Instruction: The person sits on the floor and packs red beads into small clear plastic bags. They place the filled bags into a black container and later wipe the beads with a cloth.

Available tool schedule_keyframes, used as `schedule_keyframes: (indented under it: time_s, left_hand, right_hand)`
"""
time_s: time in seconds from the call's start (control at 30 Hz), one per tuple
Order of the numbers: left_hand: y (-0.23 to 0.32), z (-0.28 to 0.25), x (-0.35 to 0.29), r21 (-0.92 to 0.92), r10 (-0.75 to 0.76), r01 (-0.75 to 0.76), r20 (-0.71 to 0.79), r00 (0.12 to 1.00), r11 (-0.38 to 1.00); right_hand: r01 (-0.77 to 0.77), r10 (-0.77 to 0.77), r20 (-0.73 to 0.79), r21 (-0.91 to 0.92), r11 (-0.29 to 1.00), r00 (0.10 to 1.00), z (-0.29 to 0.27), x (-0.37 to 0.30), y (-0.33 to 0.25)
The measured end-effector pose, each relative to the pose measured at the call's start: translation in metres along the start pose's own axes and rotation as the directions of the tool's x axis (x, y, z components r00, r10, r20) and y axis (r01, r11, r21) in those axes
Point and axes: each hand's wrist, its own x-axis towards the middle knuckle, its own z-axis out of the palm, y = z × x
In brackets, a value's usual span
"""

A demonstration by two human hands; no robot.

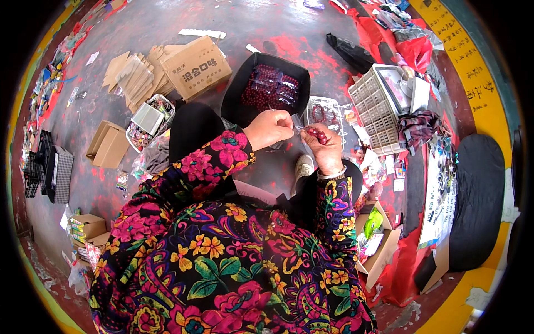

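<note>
My right hand (327,149) is closed around a dark red bead bracelet (316,134), its beads showing along the fingers. Close beside it, my left hand (270,129) pinches thumb and fingers together at a bit of clear plastic bag (298,121) between the two hands. Just beyond them sits a black bin (233,99) filled with dark red beads (260,99), some under clear plastic packets (266,79). A white tray (340,123) with more bead bracelets (322,114) lies past my right hand.
A white plastic basket (374,114) stands at the right, loaded with objects and plaid cloth (418,129). Cardboard boxes (199,68) lie to the far left. Nearer left are a cluttered white container (133,139) and an open carton (107,146). Another carton (384,253) sits by my right elbow.
</note>
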Motion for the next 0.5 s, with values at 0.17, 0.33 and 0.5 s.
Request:
schedule_keyframes:
  time_s: [0.17, 0.33, 0.5]
  left_hand:
    - [-0.021, 0.005, 0.004, 0.311, 0.205, -0.151, -0.15, 0.967, 0.939]
    - [-0.008, 0.004, -0.001, 0.613, 0.459, -0.289, -0.136, 0.878, 0.735]
    - [-0.01, 0.001, -0.002, 0.656, 0.454, -0.28, -0.108, 0.884, 0.701]
  right_hand:
    - [0.163, -0.161, 0.028, -0.168, 0.972, 0.987, 0.009, -0.003, -0.002]
    - [0.277, -0.265, 0.083, -0.341, 0.898, 0.961, 0.01, -0.002, -0.004]
    - [0.287, -0.267, 0.107, -0.355, 0.89, 0.958, 0.008, 0.001, 0.002]
